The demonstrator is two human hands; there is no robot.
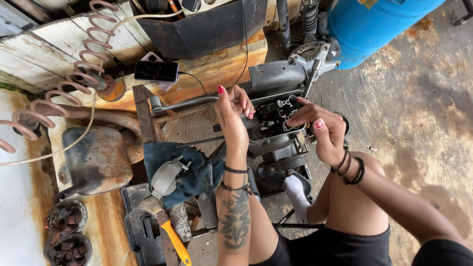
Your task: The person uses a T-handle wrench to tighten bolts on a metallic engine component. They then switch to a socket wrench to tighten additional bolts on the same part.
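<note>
A grey metal engine part [276, 116] with an open top full of small tubes and valves sits in front of me. My left hand [232, 111] grips its left edge, fingers curled over the rim. At the part's right side, my right hand [318, 129] reaches its fingertips into the open cavity and touches the small pieces inside. What, if anything, the right fingers pinch is too small to tell. A thin metal rod [311, 79] stands up from the part just beyond my right hand.
A blue cylinder [374, 24] stands at the back right. On the left lie a rusty metal housing [98, 157], a coiled hose [74, 74], a phone [156, 71], a blue rag [189, 172] and a yellow-handled brush [165, 224]. Concrete floor spreads to the right.
</note>
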